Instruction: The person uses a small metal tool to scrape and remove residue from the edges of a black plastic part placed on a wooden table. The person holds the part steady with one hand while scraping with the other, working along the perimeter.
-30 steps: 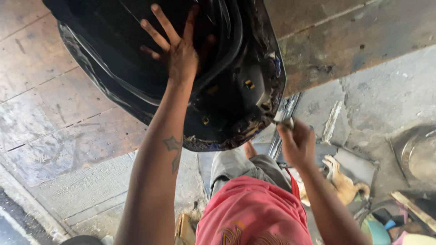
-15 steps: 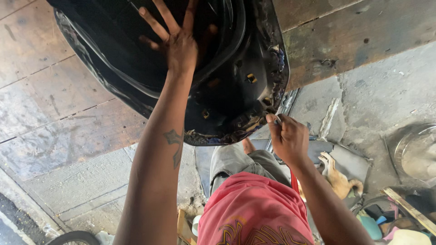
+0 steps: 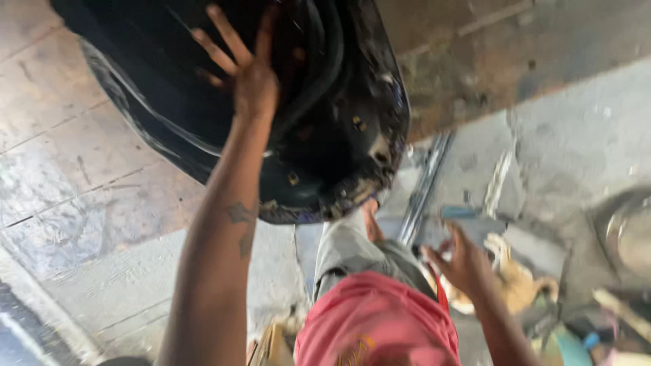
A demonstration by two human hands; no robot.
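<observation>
A big black moulded shell [image 3: 339,129] with a worn, dirty rim fills the top of the head view, its hollow inside facing me. My left hand [image 3: 247,74] lies flat against that inside, fingers spread, gripping nothing. My right hand [image 3: 464,261] is lower right and blurred, below the shell's rim and apart from it. A long thin metal bar [image 3: 424,190] runs from the rim down towards its fingers. The blur hides whether they hold the bar.
Pink cloth [image 3: 376,325] and a grey trouser leg [image 3: 346,247] cover my legs at the bottom centre. A tan rag [image 3: 519,285] and a round metal piece [image 3: 630,234] lie right on the cracked concrete floor [image 3: 576,135]. Stained boards [image 3: 74,176] lie on the left.
My right hand has dropped from the shell's lower rim down and to the right, and is now blurred. My left hand stays spread inside the shell.
</observation>
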